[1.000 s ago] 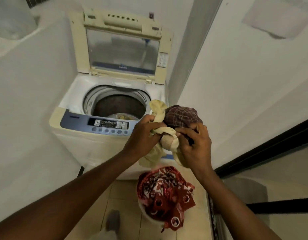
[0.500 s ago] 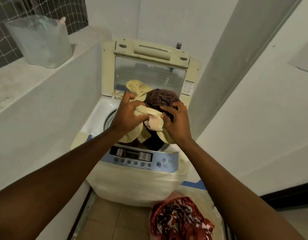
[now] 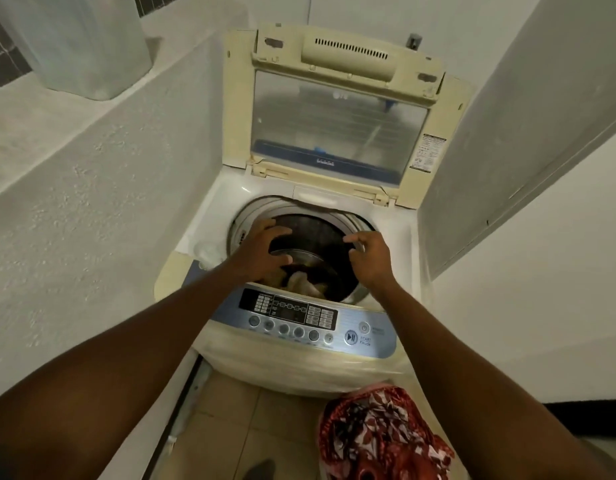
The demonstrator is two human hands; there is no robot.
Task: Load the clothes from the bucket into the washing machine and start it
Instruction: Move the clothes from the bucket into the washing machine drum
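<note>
A top-loading washing machine (image 3: 389,258) stands before me with its lid (image 3: 337,119) raised. Cream and dark clothes (image 3: 304,280) lie down in the drum. My left hand (image 3: 261,249) hovers over the drum's left side with fingers spread and holds nothing. Over the right side of the drum, my right hand (image 3: 370,258) is loosely spread and empty. A red, white and black patterned cloth (image 3: 379,434) fills the bucket on the floor at the lower right; the bucket itself is mostly hidden. The control panel (image 3: 310,320) with a start/pause button (image 3: 350,337) faces me.
White walls close in on both sides of the machine. A ledge on the left carries a translucent plastic container (image 3: 81,43). Tiled floor (image 3: 230,420) shows below the machine, and a foot (image 3: 259,471) is at the bottom edge.
Both hands carried the cream and dark bundle from above the bucket to over the drum and let it go; it now lies inside. The hands are now spread and empty.
</note>
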